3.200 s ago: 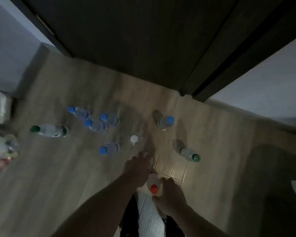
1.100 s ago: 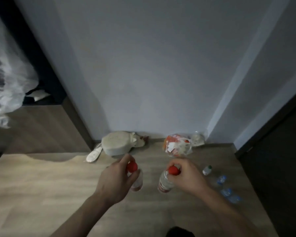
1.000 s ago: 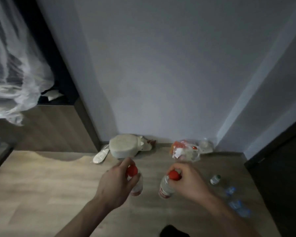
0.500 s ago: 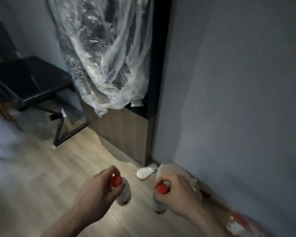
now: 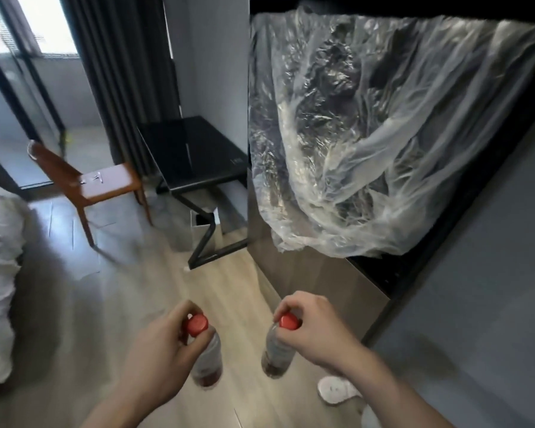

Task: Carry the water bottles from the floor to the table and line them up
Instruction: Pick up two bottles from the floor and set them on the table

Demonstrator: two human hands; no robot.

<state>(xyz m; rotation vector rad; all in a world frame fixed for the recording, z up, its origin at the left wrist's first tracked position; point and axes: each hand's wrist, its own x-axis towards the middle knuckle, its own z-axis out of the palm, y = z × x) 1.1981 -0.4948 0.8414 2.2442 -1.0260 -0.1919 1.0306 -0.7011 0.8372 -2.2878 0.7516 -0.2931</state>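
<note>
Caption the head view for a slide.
Left hand and right hand each grip a red-capped bottle, heading toward the black table.

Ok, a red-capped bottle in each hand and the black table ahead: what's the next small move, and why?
Probably walk on toward the black table. The left hand and right hand each grip a red-capped bottle by the neck, left bottle, right bottle, hanging above the floor. The tabletop looks bare and lies ahead, beyond reach.

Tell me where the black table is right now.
The black table stands ahead in the head view, upper centre, between the wooden chair on its left and the plastic-draped cabinet.
</note>
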